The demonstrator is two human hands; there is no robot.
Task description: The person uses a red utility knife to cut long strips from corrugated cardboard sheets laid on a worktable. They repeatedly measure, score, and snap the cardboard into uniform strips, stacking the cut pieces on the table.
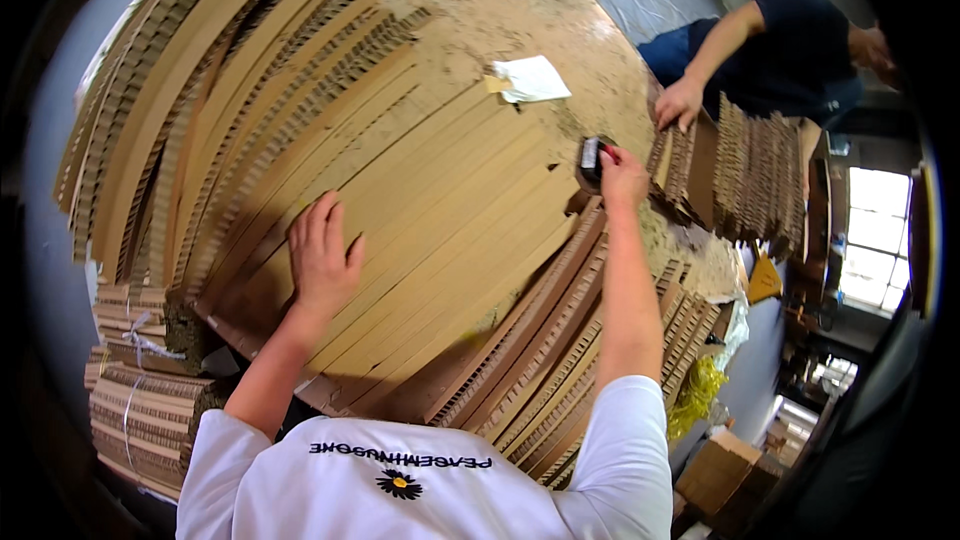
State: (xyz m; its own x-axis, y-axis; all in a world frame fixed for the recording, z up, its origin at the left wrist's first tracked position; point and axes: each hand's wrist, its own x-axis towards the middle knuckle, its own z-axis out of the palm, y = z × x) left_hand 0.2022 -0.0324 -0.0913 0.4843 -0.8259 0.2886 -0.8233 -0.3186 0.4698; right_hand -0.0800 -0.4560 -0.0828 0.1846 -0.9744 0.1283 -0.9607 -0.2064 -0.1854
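Note:
My left hand [325, 248] lies with its fingers stretched out on a row of flat tan cardboard strips [420, 230], set edge to edge on the table. At the far right end of the strips, my right hand [624, 178] is closed on a small black object with a pale label and a red part [592, 162]; its exact kind does not show. Beneath my right forearm, several honeycomb cardboard strips [530, 340] lie side by side with their cut edges up. A white sheet [533, 78] rests at the far side of the flat strips.
Long honeycomb cardboard strips [190, 110] are piled along the left. Tied bundles [140, 410] are stacked at the lower left. At the right a co-worker [790, 50] touches cardboard pieces beside a honeycomb stack [758, 175]. Yellow strapping [700, 390] and a carton [718, 470] are lower right.

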